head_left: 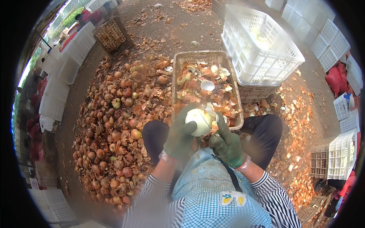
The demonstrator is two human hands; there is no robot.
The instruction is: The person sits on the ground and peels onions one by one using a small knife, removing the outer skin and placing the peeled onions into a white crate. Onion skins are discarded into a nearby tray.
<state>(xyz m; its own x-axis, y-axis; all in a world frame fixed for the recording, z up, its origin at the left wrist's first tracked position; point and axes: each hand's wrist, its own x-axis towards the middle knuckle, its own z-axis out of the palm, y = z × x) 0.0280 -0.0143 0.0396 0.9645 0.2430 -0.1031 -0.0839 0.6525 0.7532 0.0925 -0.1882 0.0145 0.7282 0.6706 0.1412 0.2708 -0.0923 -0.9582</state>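
Note:
In front of my lap, my left hand (178, 135), in a dark green work glove, grips a peeled, pale onion (198, 121). My right hand (228, 147), gloved too, is closed close to the onion's right side. It holds what looks like a small knife, mostly hidden by the fingers. A whitish bit of peel shows between that hand and the onion. Right beyond both hands stands a dirty, shallow crate (176, 81) filled with brown skins and pale onion scraps (207, 85).
Unpeeled onions (114, 136) lie heaped among loose skins on my left. At the far right, a stacked white plastic crate (262, 62) with peeled onions in it sits on a brown crate (254, 93). More crates (332, 155) line both sides, and skins litter the floor.

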